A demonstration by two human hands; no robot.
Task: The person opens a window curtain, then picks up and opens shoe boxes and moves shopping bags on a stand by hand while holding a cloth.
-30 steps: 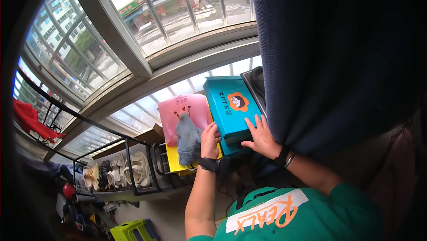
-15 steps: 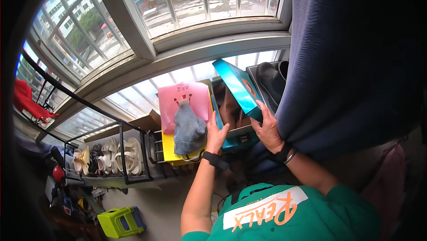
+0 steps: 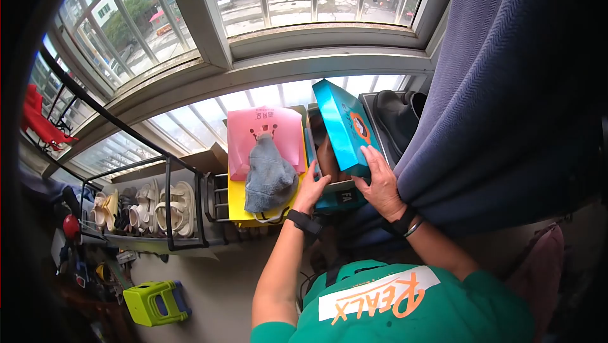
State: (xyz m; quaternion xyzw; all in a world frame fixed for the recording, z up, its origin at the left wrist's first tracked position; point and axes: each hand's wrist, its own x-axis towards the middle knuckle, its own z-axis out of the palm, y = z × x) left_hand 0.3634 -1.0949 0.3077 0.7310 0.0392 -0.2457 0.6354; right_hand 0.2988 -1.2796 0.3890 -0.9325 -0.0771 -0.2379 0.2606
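1. One tilted teal lid is grasped by the right hand above the teal box.
2. The box's left side is touched by the left hand, fingers unclenched.

centre: shoebox, lid tilted over it | left beside it: cloth on bag | right: boots in tray, then curtain | left of frame: sandals on rack | lower left: stool on floor
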